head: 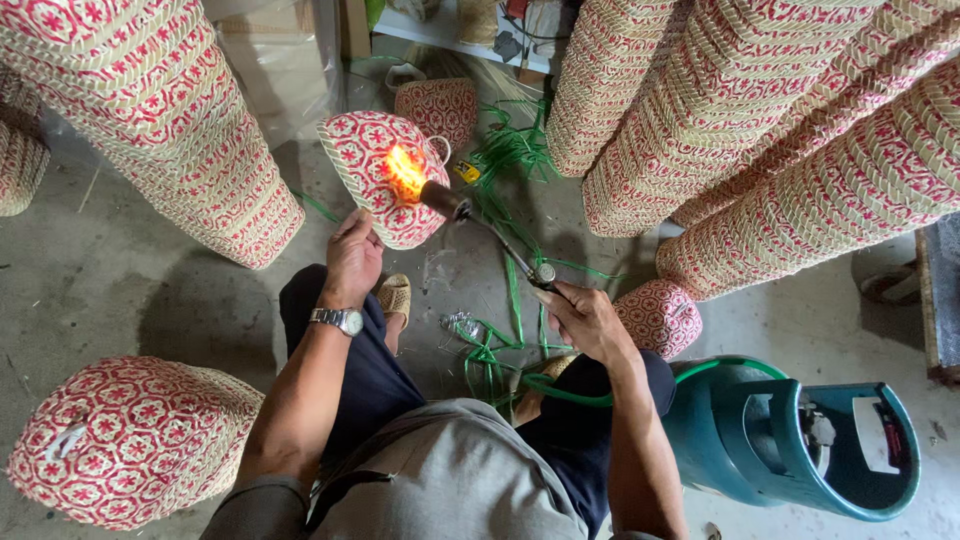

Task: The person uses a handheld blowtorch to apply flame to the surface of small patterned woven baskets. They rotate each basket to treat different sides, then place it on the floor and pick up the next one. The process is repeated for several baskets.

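There, the seated person's left hand [352,255] gripped the lower rim of a red-and-cream woven basket [385,190], held tilted above the concrete floor [90,290]. The right hand [585,320] was closed around the handle of a gas torch [490,235], whose orange flame [404,172] licked the basket's side. A green hose [580,398] ran to the teal gas cylinder [790,440] lying beside the right knee, with stacks of similar baskets [760,130] around.

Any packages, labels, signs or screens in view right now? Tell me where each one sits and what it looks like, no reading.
Label on the gas cylinder: pale rectangular patch on its teal collar, bottom right.
Small yellow packet-like item: on the floor just right of the flame; too small to identify.
No signs or screens visible.
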